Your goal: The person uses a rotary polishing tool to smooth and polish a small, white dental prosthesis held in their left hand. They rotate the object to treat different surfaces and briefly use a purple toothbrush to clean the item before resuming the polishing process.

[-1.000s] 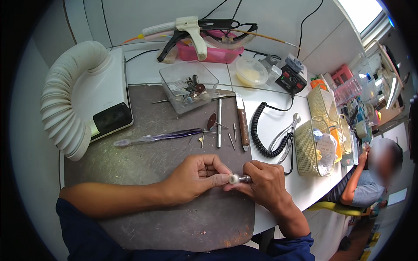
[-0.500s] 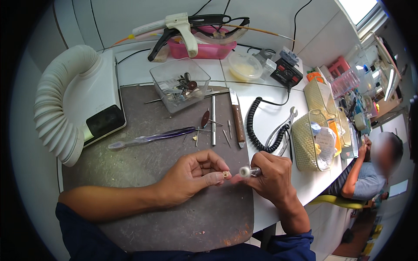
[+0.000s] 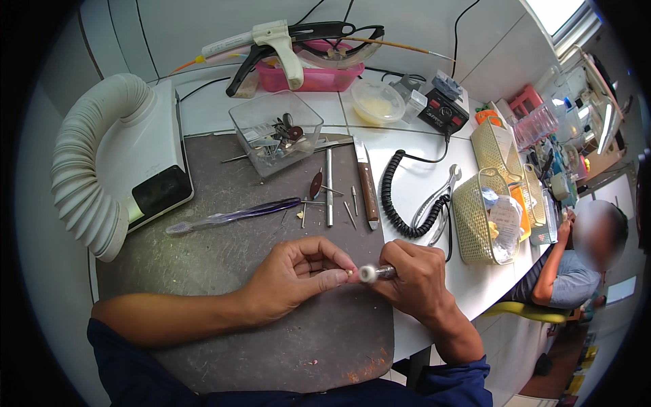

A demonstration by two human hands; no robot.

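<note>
Above the brown mat, our left hand pinches a small pale piece by its fingertips, likely to leave it exposed, while our right hand wraps the metal tool, its white tip near the piece

Looks like shiny metal on the handpiece, glossy plastic on the box, smooth wood on the knife handle, matt ribbed plastic on the hose, dull scuffs on the board, and cloth on the sleeve.
</note>
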